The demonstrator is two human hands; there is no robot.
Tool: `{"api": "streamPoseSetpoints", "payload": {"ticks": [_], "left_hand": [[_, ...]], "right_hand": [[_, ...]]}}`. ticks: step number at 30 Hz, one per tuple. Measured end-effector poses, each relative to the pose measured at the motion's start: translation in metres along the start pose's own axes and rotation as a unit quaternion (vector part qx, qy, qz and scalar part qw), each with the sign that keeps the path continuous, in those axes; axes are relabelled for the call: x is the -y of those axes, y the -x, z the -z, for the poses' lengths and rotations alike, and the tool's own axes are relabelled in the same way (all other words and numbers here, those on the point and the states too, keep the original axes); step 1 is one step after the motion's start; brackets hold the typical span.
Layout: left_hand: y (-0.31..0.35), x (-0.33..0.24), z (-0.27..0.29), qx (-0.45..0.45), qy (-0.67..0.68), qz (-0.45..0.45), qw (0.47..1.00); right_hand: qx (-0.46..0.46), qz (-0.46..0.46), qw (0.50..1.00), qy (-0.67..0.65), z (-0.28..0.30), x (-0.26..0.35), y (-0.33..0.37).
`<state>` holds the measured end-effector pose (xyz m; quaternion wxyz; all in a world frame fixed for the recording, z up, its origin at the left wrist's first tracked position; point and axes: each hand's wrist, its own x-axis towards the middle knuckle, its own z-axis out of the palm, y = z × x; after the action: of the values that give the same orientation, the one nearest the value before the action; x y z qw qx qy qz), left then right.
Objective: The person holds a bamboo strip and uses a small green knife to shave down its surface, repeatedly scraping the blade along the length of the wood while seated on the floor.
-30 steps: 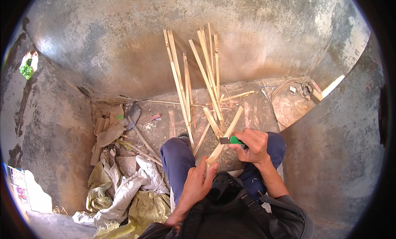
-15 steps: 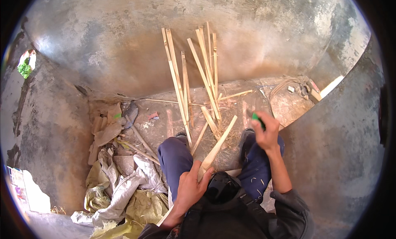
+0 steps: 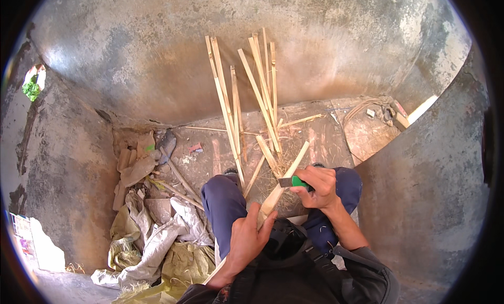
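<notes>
My left hand [image 3: 248, 234] is closed around the lower part of a pale bamboo strip [image 3: 271, 201], which slants away from me to the upper right between my knees. My right hand [image 3: 321, 187] grips a short knife [image 3: 298, 181] with a green handle. Its dark, broad blade points left and lies across the strip, above my left hand. Whether the edge bites into the bamboo cannot be made out. Just beyond, a short split bamboo piece [image 3: 268, 154] lies by thin shavings [image 3: 286, 198] on the floor.
Several long bamboo strips [image 3: 224, 99] lean on the far concrete wall [image 3: 157, 67]. At left lie crumpled sacks [image 3: 173, 236], a hoe-like tool [image 3: 176, 170] and scraps of rubble [image 3: 137, 165]. Coiled cord [image 3: 362, 107] sits by the far right corner.
My right hand has come down and to the left with the knife, bringing its blade onto the strip. The strip's far end has shifted slightly right; my left hand keeps its hold.
</notes>
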<state>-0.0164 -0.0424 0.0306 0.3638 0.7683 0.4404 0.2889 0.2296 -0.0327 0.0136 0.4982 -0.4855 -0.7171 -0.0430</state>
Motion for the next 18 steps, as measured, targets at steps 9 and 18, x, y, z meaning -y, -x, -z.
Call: {"api": "streamPoseSetpoints", "payload": {"ticks": [9, 18], "left_hand": [[-0.001, 0.0, -0.001, -0.001, 0.008, -0.005, 1.0], [0.002, 0.0, 0.003, 0.028, 0.047, 0.007, 0.998]], "right_hand": [[-0.015, 0.036, 0.996, 0.084, 0.002, -0.009, -0.005], [-0.018, 0.055, 0.992, 0.113, 0.009, -0.007, -0.009]]}}
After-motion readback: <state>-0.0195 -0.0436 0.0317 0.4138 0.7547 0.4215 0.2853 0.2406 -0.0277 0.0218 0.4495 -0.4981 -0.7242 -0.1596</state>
